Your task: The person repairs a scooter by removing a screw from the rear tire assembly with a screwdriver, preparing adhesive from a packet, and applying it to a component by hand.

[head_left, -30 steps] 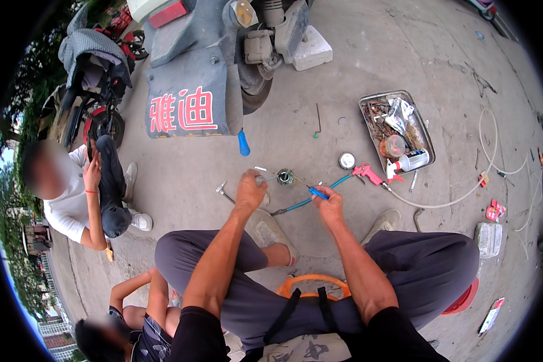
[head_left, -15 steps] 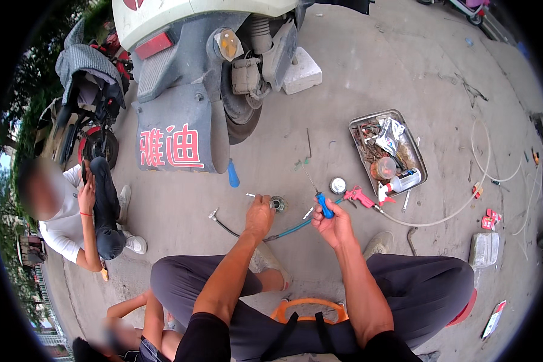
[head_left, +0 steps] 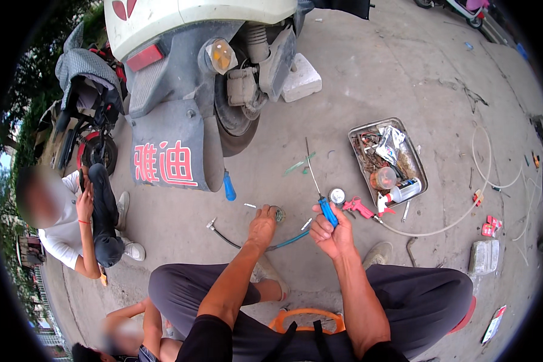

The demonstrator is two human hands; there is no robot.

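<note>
My right hand (head_left: 332,235) is closed round the blue handle of a thin-shafted hand tool (head_left: 328,212), its metal shaft pointing away from me. By the shaft's tip is a green strip (head_left: 295,168); whether it hangs on the tip or lies on the ground I cannot tell. My left hand (head_left: 262,226) is closed at the side of a small round jar (head_left: 279,213) on the ground, its fingers partly hiding it. A round metal-rimmed lid or tin (head_left: 337,196) lies beyond the right hand. Between the hands runs a blue-and-black hose (head_left: 289,242).
A scooter's mudflap (head_left: 169,145) stands ahead on the left, a blue-handled tool (head_left: 229,187) beside it. To the right are a pink air gun (head_left: 359,208) with a clear hose and a metal tray (head_left: 425,181) of tools. Two people (head_left: 60,223) sit at the left.
The right hand's tool has tilted more upright in view, and the green strip by its tip looks longer. My left hand stays by the jar. The scene has shifted slightly as my head moved.
</note>
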